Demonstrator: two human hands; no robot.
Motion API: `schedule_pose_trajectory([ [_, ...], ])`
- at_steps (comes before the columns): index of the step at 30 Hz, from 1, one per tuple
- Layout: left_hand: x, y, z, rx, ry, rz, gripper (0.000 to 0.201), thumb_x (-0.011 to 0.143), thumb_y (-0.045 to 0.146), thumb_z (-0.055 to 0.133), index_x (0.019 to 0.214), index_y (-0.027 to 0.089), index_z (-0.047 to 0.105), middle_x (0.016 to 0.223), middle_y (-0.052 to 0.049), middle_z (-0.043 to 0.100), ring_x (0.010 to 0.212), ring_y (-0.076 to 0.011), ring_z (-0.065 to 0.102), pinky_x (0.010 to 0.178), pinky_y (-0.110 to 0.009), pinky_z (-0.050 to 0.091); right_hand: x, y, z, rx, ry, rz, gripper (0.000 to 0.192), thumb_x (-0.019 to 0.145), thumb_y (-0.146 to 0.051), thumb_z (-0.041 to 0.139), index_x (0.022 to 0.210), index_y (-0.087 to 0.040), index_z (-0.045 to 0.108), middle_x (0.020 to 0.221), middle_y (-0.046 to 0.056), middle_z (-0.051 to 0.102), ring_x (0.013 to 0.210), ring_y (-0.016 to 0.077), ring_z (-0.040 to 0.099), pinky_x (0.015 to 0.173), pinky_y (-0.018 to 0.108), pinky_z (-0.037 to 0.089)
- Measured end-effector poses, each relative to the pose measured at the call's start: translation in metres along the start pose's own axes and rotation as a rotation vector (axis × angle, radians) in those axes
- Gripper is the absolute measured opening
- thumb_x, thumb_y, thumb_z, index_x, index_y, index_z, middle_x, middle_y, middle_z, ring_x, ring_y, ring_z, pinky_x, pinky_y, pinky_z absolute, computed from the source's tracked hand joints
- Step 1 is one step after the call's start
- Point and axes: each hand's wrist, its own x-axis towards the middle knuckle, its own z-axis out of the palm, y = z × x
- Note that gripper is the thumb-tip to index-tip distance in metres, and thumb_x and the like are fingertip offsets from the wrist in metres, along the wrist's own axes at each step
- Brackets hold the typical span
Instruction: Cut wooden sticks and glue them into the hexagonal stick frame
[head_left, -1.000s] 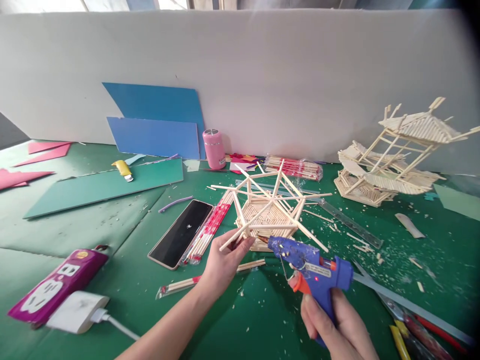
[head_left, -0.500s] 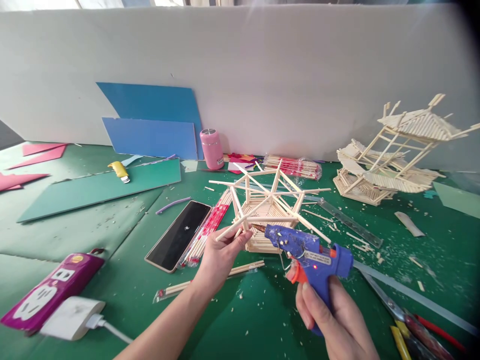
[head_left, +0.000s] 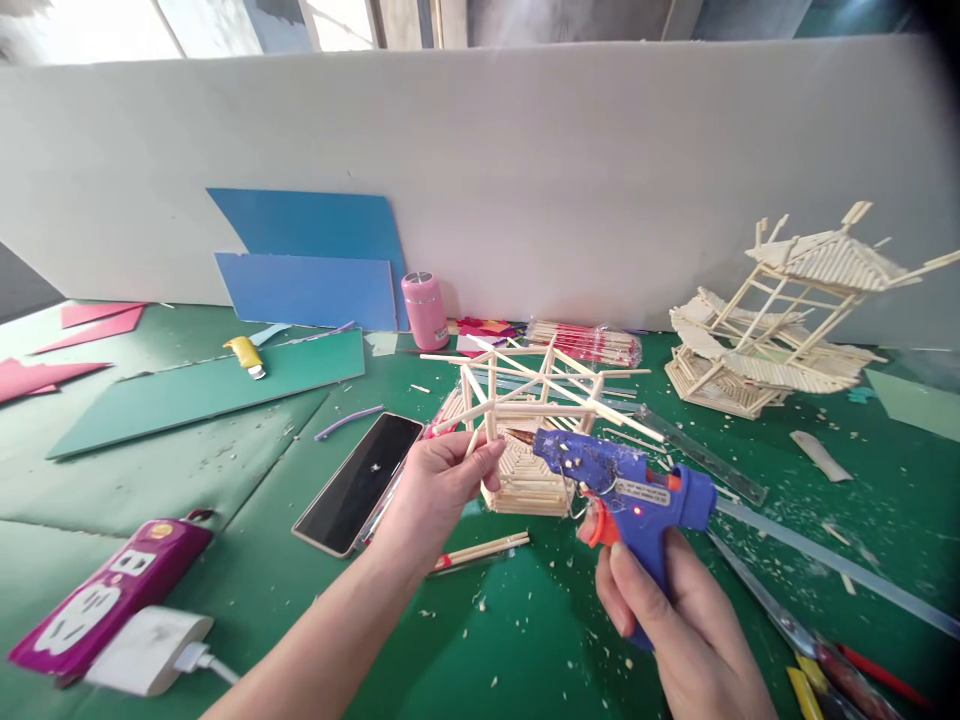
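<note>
A hexagonal stick model (head_left: 529, 440), pale wood with long spokes jutting out, sits tilted just right of the phone (head_left: 360, 482). A blue glue gun (head_left: 626, 495) points its nozzle at its near side.

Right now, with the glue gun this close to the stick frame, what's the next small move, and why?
Probably ease the glue gun nozzle forward onto the joint by the post that the left hand pinches. The tip sits just short of the stick frame, the right hand has a finger at the orange trigger, and the frame is lifted and tilted, so the left hand should keep it steady.
</note>
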Motion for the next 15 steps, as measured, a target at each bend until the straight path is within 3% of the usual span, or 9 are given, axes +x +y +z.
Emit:
schedule_pose_trajectory([
  [6, 0.002, 0.010, -0.001, 0.031, -0.005, 0.030, 0.037, 0.078, 0.035, 0.057, 0.047, 0.015, 0.054, 0.047, 0.004, 0.041, 0.044, -0.0070, 0.029, 0.043, -0.020, 0.024, 0.006, -0.012, 0.005, 0.064, -0.028, -0.031, 0.027, 0.086, -0.044, 0.042, 0.069, -0.023, 0.041, 0.059, -0.005, 0.045, 0.051, 0.0099, 0.041, 0.050, 0.022, 0.037],
  [15, 0.003, 0.008, -0.005, 0.031, -0.013, 0.028, 0.035, 0.076, 0.039, 0.057, 0.049, 0.017, 0.055, 0.051, 0.002, 0.046, 0.048, -0.0099, 0.037, 0.048, -0.022, 0.031, 0.010, -0.014, 0.009, 0.067, -0.034, -0.039, 0.027, 0.085, -0.045, 0.043, 0.070, -0.023, 0.042, 0.057, -0.005, 0.043, 0.052, 0.0103, 0.040, 0.051, 0.023, 0.036],
])
